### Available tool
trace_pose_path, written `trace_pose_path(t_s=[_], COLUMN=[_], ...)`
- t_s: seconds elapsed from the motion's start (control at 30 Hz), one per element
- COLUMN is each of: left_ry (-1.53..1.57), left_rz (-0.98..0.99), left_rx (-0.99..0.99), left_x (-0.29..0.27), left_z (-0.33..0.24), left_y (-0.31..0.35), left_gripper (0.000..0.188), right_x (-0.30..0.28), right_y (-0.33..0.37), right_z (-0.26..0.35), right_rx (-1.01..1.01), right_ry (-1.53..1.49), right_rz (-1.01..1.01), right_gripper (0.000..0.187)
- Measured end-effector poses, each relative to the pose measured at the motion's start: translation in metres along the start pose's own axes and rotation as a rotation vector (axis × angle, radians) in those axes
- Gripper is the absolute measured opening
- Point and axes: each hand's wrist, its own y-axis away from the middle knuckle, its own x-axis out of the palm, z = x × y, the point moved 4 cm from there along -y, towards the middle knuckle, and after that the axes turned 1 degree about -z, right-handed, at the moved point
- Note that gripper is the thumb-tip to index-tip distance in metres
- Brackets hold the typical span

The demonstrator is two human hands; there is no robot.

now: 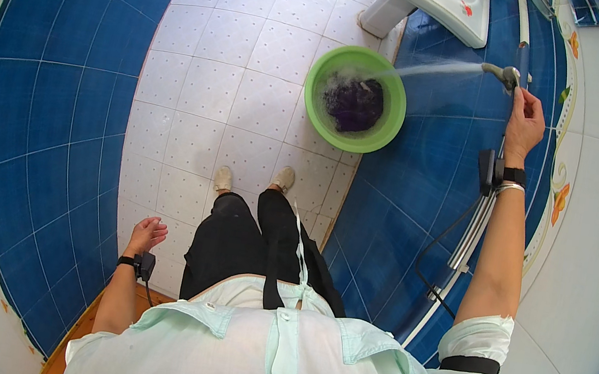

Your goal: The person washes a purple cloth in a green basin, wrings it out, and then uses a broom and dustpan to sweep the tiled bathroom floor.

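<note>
My right hand (524,129) reaches out to the wall tap (501,76), its fingers closed at the knob end. A stream of water (435,70) shoots from the spout leftward into a round green basin (393,127) on the floor. Inside the basin lies a dark purple cloth (359,109), partly under water, with splashing and bubbles at its upper left. My left hand (149,234) hangs low by my side, fingers loosely apart and holding nothing.
A white pedestal washbasin (446,3) stands beyond the green basin. White pipes (474,230) run along the blue-tiled right wall (415,174). Another blue-tiled wall (54,101) rises on the left. My feet are on the white tiled floor (206,86), short of the green basin.
</note>
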Motion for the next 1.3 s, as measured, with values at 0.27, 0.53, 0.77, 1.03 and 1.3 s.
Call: trace_pose_path(t_s=[0.27,0.53,0.77,1.03,1.3], left_ry=[-0.003,0.030,0.012,0.024,0.007], left_rz=[-0.031,-0.005,0.014,0.020,0.040], left_rx=[0.023,-0.004,0.024,0.015,0.020], left_x=[-0.006,-0.006,0.006,0.008,0.019], left_z=[0.001,0.005,-0.007,-0.010,-0.016], left_y=[0.005,0.002,-0.010,-0.008,-0.012], left_gripper=[0.031,0.031,0.031,0.030,0.030], right_x=[-0.002,-0.023,-0.023,-0.021,-0.020], right_y=[0.001,-0.017,-0.044,-0.055,-0.056], right_z=[0.008,0.027,0.042,0.044,0.041], right_rx=[0.016,-0.152,-0.200,-0.269,-0.263], right_ry=[0.041,0.297,0.351,0.341,0.336], right_rz=[0.090,0.491,0.703,0.786,0.809], right_gripper=[0.021,0.034,0.023,0.026,0.029])
